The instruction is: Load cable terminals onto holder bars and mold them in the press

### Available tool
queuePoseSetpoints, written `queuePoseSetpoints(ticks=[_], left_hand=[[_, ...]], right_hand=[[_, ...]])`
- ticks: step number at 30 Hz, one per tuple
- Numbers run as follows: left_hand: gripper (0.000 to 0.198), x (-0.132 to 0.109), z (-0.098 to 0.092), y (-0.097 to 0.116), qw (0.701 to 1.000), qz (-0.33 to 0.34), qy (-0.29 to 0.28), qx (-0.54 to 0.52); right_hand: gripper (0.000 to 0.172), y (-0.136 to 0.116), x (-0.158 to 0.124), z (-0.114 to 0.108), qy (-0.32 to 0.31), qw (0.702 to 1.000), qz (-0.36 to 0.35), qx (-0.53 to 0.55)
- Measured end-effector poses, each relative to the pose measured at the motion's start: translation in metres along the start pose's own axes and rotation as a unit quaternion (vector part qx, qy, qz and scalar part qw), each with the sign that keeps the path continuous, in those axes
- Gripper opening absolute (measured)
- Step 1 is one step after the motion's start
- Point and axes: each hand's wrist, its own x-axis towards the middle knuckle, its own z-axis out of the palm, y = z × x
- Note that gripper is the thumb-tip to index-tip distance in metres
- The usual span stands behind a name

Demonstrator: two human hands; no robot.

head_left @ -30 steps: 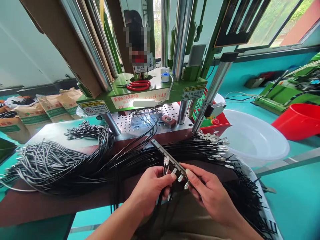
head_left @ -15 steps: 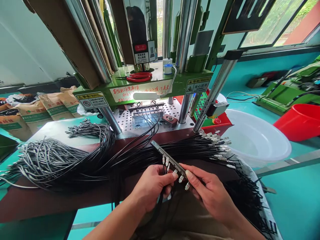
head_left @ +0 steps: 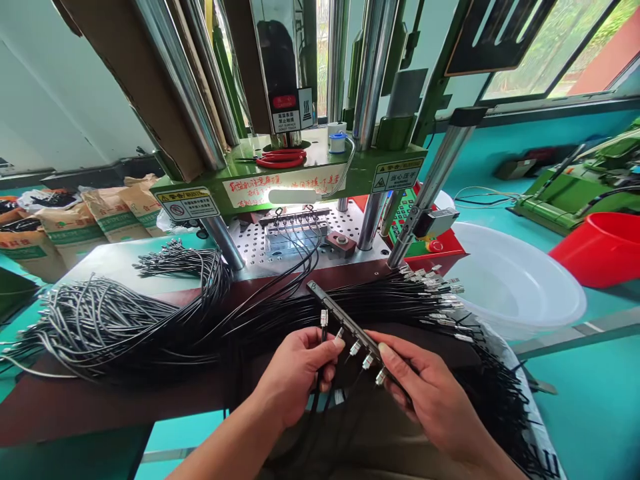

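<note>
My right hand [head_left: 417, 377] is closed on the lower end of a narrow metal bar [head_left: 345, 321], thumb on top. The bar slants up to the left over the black cables. Several silvery connectors [head_left: 368, 361] sit along its near edge, with thin black leads below. My left hand [head_left: 303, 370] is closed, thumb against fingers, around black cables just left of the bar. One cable end with a silver connector [head_left: 324, 319] stands upright above its fingers, apart from the bar. Another connector shows by the left thumb tip; whether it touches the bar is unclear.
A large bundle of black cables [head_left: 115, 327] covers the bench's left; more connector ends [head_left: 440, 293] lie right. Behind stands a green press [head_left: 350, 177] with a metal mould [head_left: 293, 237] and red-handled pliers [head_left: 281, 158]. A white tub [head_left: 525, 280] is at right.
My left hand has drawn slightly left, away from the bar, with a cable connector now standing apart above it. The right hand still holds the bar, nearly in place.
</note>
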Motion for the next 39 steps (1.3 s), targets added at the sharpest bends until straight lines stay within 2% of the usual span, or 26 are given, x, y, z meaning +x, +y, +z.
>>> queuePoseSetpoints(ticks=[14,23,32,39], left_hand=[[0.026,0.001,0.001,0.004,1.0,-0.017,-0.015,0.018],[0.025,0.003,0.001,0.007,1.0,-0.015,-0.013,0.013],[0.028,0.005,0.001,0.008,1.0,-0.021,-0.009,0.016],[0.03,0.008,0.002,0.006,1.0,-0.021,-0.003,0.012]], right_hand=[[0.063,-0.006,-0.004,0.008,0.03,0.999,-0.015,-0.031],[0.064,-0.001,-0.002,0.005,0.038,0.998,-0.009,-0.043],[0.061,0.002,-0.001,0.002,0.001,1.0,-0.009,-0.015],[0.053,0.009,0.001,0.0,-0.01,0.997,-0.054,-0.053]])
